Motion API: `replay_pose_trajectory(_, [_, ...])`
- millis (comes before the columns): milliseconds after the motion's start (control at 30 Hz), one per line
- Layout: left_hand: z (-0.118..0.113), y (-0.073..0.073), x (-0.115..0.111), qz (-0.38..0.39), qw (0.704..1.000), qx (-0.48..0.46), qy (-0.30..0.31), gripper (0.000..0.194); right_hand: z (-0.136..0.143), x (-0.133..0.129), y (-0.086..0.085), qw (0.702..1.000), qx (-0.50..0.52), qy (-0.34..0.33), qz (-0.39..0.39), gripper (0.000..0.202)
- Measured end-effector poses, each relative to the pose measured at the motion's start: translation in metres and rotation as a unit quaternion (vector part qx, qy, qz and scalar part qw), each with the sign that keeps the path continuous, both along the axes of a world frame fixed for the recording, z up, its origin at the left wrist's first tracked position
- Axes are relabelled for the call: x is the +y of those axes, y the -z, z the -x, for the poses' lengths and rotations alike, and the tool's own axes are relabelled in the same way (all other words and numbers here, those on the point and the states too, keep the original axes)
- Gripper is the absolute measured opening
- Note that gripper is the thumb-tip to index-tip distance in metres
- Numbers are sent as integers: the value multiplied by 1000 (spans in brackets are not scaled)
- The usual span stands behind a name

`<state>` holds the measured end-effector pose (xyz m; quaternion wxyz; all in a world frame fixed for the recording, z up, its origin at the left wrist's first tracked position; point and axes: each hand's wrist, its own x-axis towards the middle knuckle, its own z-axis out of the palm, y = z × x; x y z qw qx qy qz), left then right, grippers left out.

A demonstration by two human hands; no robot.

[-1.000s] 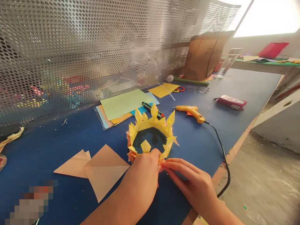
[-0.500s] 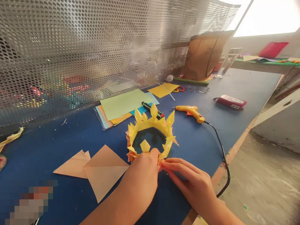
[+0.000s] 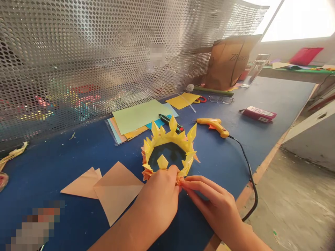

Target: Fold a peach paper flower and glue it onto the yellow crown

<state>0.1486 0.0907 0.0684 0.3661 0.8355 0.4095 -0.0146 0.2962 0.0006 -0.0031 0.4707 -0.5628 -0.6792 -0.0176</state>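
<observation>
A ring-shaped crown of folded yellow paper [image 3: 180,140], with pointed tips and orange folded pieces around its outside, stands on the blue table. My left hand [image 3: 162,191] is closed on the crown's near rim, its fingertips partly hidden behind the hand. Right beside it, the fingertips of my right hand [image 3: 209,198] pinch a small orange folded piece [image 3: 180,180] at the crown's near right side. Two creased peach paper sheets [image 3: 117,191] [image 3: 81,183] lie left of my left hand, one overlapping the other.
Behind the crown are coloured sheets [image 3: 138,116] and a dark green cutter [image 3: 167,120]. A yellow glue gun [image 3: 213,124] trails its black cord [image 3: 246,158] over the right edge. Farther off are glasses [image 3: 221,100], a red box [image 3: 258,114], a brown bag [image 3: 225,64] and a perforated screen [image 3: 104,52].
</observation>
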Motion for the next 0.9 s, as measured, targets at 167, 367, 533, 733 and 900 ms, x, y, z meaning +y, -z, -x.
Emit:
replay_pose_trajectory(167, [2, 2, 1, -6, 1000, -24, 6, 8, 1, -1, 0, 1000, 6, -1, -2, 15])
replay_pose_trajectory(367, [2, 2, 2, 13, 1000, -1, 4, 14, 1, -2, 3, 1000, 2, -11, 7, 14])
replay_pose_trajectory(533, [2, 3, 1, 15, 1000, -10, -6, 14, 1, -1, 4, 1000, -1, -13, 3, 11])
replay_pose_trajectory(733, [0, 1, 2, 17, 1000, 17, 2, 14, 2, 0, 3, 1000, 2, -7, -1, 10])
replay_pose_trajectory(900, [-1, 4, 4, 35, 999, 8, -3, 14, 2, 0, 2, 1000, 2, -4, -5, 11])
